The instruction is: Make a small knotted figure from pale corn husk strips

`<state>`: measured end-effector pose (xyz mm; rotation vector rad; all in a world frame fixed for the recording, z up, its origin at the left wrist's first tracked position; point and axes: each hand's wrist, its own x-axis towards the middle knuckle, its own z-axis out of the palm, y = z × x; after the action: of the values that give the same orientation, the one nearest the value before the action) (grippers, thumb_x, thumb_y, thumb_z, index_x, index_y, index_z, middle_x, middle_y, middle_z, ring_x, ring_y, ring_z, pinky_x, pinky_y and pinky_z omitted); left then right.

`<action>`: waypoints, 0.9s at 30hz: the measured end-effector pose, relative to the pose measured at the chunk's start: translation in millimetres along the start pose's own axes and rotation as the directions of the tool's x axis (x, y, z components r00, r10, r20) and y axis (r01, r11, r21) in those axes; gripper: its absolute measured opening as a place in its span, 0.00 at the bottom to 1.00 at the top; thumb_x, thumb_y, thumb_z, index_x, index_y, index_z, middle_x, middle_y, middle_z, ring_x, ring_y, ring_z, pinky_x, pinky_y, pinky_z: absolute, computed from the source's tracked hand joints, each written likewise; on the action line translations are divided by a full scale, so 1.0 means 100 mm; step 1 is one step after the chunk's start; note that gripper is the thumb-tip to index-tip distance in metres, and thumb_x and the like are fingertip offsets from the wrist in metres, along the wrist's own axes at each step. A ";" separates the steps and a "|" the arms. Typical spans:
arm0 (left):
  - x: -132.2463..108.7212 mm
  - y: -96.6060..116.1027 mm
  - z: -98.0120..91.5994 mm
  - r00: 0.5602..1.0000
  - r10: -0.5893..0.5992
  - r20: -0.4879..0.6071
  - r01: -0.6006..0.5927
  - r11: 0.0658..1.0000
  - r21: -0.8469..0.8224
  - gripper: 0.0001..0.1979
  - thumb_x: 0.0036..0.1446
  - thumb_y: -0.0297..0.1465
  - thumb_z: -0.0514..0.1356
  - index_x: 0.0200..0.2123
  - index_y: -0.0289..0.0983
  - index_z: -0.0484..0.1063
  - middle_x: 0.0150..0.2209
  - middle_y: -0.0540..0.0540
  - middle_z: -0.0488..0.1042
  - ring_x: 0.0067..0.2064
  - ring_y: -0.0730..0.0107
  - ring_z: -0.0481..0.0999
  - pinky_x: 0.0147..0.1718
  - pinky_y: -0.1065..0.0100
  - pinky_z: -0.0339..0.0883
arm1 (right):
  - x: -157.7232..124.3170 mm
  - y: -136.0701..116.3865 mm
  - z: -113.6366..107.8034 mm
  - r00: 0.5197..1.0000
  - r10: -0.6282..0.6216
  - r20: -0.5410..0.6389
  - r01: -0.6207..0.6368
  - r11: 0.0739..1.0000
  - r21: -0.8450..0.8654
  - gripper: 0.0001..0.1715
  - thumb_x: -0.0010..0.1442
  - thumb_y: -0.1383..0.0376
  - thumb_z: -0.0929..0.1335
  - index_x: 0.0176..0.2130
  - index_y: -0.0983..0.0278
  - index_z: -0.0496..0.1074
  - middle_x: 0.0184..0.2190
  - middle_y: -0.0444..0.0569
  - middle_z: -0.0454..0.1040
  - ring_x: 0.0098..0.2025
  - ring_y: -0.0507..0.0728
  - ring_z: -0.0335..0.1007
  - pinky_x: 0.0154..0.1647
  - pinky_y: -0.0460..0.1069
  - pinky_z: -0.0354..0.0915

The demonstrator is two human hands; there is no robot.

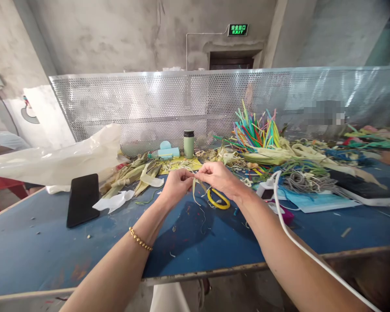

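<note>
My left hand (176, 188) and my right hand (219, 178) meet above the middle of the blue table (182, 255). Thumbs and fingertips of both are pinched together on a thin, pale strip of plant husk (194, 190). Its loose end hangs below the fingers, and thin fibres trail from it. The part between the fingertips is mostly hidden. Just under my right hand is a yellow loop (221, 206), perhaps a scissors handle; the rest of it cannot be made out.
A black phone (82, 200) lies left, near a plastic bag (94, 149). Behind my hands stand a green bottle (189, 146) and colourful strips (256, 132). Husks (269, 157), grey cord (308, 181), a blue mask (318, 202) and a white cable (284, 229) lie right.
</note>
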<state>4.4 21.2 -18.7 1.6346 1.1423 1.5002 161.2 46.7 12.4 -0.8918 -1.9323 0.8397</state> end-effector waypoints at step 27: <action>-0.05 0.09 -0.04 0.973 -0.040 0.229 0.118 0.935 -0.335 0.14 0.47 0.37 0.67 0.23 0.32 0.71 0.20 0.48 0.70 0.23 0.75 0.67 0.26 0.70 0.57 | -0.06 -0.09 -0.11 0.983 0.055 0.174 -0.093 0.972 0.217 0.20 0.50 0.52 0.73 0.27 0.67 0.70 0.17 0.39 0.62 0.18 0.45 0.51 0.18 0.44 0.47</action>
<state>2.0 12.6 -12.2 1.4487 0.7630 1.3416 171.0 40.0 22.3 -0.7820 -1.9073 1.1842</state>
